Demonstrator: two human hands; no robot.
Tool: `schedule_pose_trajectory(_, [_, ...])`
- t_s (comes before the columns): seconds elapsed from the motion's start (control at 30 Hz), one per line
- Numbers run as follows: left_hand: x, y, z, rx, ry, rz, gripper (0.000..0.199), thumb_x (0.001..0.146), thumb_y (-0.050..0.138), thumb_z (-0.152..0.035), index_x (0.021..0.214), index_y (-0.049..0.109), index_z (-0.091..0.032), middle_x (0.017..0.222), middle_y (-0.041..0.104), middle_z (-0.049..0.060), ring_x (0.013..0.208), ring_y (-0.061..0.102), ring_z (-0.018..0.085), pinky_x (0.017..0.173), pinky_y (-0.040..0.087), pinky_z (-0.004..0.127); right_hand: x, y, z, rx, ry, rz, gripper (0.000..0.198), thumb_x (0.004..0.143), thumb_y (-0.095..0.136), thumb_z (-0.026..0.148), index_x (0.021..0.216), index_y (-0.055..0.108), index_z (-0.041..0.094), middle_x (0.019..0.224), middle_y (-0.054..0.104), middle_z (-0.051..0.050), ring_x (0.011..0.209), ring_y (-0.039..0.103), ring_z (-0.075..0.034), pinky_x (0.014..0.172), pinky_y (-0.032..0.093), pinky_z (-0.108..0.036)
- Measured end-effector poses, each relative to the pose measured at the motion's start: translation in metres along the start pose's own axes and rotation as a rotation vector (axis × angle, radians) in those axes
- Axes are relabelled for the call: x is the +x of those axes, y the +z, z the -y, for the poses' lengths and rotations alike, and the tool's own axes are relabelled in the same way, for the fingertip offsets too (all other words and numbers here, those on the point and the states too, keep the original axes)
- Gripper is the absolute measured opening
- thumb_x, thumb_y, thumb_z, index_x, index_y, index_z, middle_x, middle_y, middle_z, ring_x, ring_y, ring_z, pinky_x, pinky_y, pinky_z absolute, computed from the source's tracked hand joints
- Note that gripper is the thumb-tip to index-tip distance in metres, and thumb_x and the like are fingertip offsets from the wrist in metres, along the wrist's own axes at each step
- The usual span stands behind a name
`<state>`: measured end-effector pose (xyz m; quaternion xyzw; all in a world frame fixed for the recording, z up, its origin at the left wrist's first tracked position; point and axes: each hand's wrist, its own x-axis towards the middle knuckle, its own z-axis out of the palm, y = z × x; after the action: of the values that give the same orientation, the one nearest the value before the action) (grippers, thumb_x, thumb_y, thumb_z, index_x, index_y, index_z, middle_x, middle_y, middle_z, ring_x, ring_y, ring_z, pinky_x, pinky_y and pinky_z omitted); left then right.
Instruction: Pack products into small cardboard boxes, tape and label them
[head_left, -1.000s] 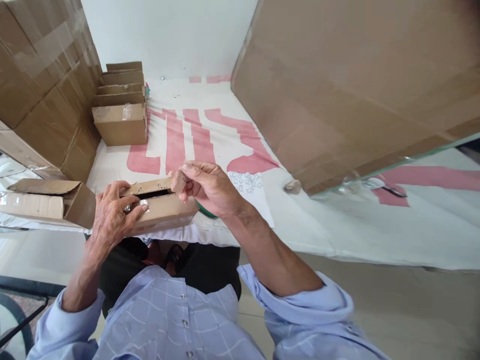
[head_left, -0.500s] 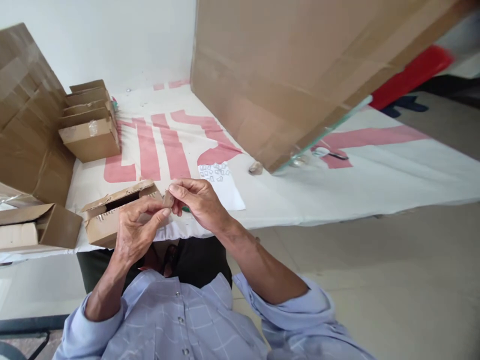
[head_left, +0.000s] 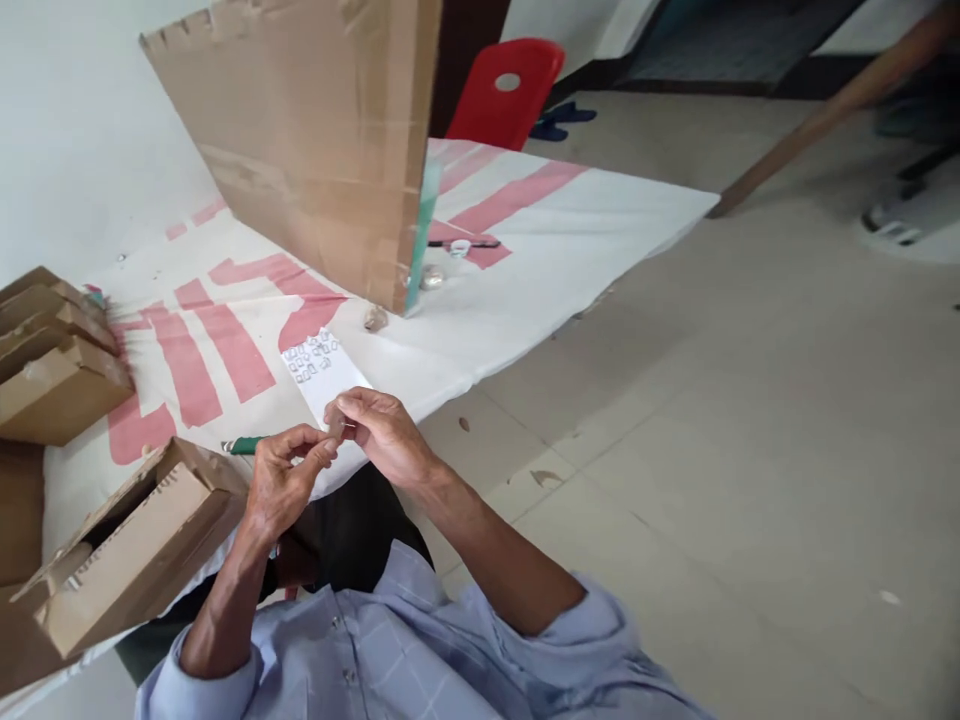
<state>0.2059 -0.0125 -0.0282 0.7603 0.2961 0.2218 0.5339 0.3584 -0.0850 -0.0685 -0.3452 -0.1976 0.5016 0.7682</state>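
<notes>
My left hand (head_left: 285,478) and my right hand (head_left: 390,437) meet above the table's front edge. Both pinch a small, flat brownish-grey piece (head_left: 336,421) between thumb and fingers; its exact kind is too small to make out. Just beyond the fingers lies a white paper (head_left: 331,377) with rows of little drawn shapes. A green-handled tool (head_left: 243,445) rests on the cloth by my left hand, partly hidden by it. An open cardboard box (head_left: 142,545) stands to the left of that hand.
Several small boxes (head_left: 56,385) stand at the far left. A large cardboard panel (head_left: 315,150) rises from the table. Beside its foot are a small wrapped lump (head_left: 376,319), a tape roll (head_left: 460,248) and a dark slim object. Behind stands a red chair (head_left: 504,100).
My view has swung to the right, so more floor and the whole chair back show. Both hands keep their pinch on the small piece, which appears slightly turned.
</notes>
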Motion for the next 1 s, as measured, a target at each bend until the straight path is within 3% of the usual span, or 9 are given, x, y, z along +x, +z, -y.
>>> schedule_pose_trajectory(0.1, [0.039,0.016,0.008,0.168,0.047,0.125,0.028,0.091,0.081,-0.044,0.08,0.083,-0.018,0.073,0.077,0.005,0.067,0.068,0.019,0.065,0.055,0.031,0.0,-0.042,0.005,0.032,-0.098,-0.176,0.044,0.071,0.094,0.058,0.073,0.071,0.02,0.075,0.072,-0.001,0.068,0.063,-0.014,0.066,0.054,-0.028])
schedule_pose_trajectory(0.27, [0.145,0.04,0.027,0.47,0.133,0.042,0.015,0.088,0.079,-0.031,0.094,0.081,-0.018,0.102,0.081,0.01,0.085,0.072,0.023,0.087,0.059,0.038,-0.011,-0.096,0.006,0.011,-0.198,-0.407,0.045,0.068,0.097,0.057,0.074,0.073,0.02,0.077,0.073,-0.002,0.07,0.065,-0.014,0.063,0.054,-0.026])
schedule_pose_trajectory(0.4, [0.227,0.072,0.035,0.578,0.085,0.005,0.021,0.087,0.08,-0.028,0.104,0.077,-0.016,0.117,0.076,0.016,0.095,0.069,0.025,0.096,0.055,0.04,-0.025,-0.112,0.0,-0.006,-0.198,-0.437,0.045,0.069,0.097,0.058,0.077,0.076,0.02,0.077,0.074,-0.003,0.07,0.066,-0.015,0.062,0.056,-0.028])
schedule_pose_trajectory(0.53, [0.268,0.1,0.038,0.634,0.008,0.011,0.015,0.085,0.082,-0.022,0.084,0.067,-0.019,0.11,0.072,0.015,0.111,0.066,0.03,0.098,0.05,0.04,-0.035,-0.118,-0.002,0.006,-0.201,-0.483,0.042,0.068,0.098,0.055,0.078,0.078,0.02,0.076,0.074,-0.003,0.069,0.067,-0.016,0.061,0.057,-0.029])
schedule_pose_trajectory(0.67, [0.274,0.109,0.035,0.575,-0.029,-0.002,0.019,0.08,0.08,-0.014,0.08,0.061,-0.02,0.105,0.073,0.013,0.114,0.064,0.03,0.098,0.048,0.039,-0.04,-0.12,0.003,0.021,-0.199,-0.491,0.041,0.067,0.098,0.054,0.076,0.077,0.02,0.075,0.075,-0.004,0.067,0.066,-0.016,0.061,0.056,-0.03])
schedule_pose_trajectory(0.77, [0.257,0.107,0.027,0.435,-0.015,0.015,0.018,0.08,0.08,-0.019,0.087,0.063,-0.019,0.099,0.075,0.009,0.103,0.067,0.025,0.09,0.052,0.036,-0.04,-0.118,0.01,0.017,-0.222,-0.482,0.04,0.068,0.098,0.054,0.076,0.077,0.021,0.075,0.076,-0.003,0.068,0.066,-0.016,0.062,0.057,-0.031])
schedule_pose_trajectory(0.9, [0.199,0.096,0.012,0.184,0.01,0.115,0.031,0.079,0.085,-0.033,0.102,0.07,-0.019,0.093,0.077,0.004,0.081,0.07,0.018,0.075,0.057,0.031,-0.04,-0.109,0.023,0.005,-0.265,-0.462,0.04,0.07,0.096,0.055,0.077,0.076,0.022,0.076,0.075,-0.003,0.069,0.067,-0.016,0.061,0.058,-0.029])
schedule_pose_trajectory(1.0, [0.14,0.083,-0.001,-0.22,0.045,0.262,0.05,0.071,0.097,-0.04,0.112,0.077,-0.019,0.096,0.079,0.005,0.079,0.071,0.017,0.074,0.059,0.032,-0.044,-0.096,0.036,-0.029,-0.311,-0.443,0.039,0.075,0.093,0.056,0.077,0.073,0.022,0.076,0.075,-0.003,0.067,0.066,-0.016,0.059,0.056,-0.029])
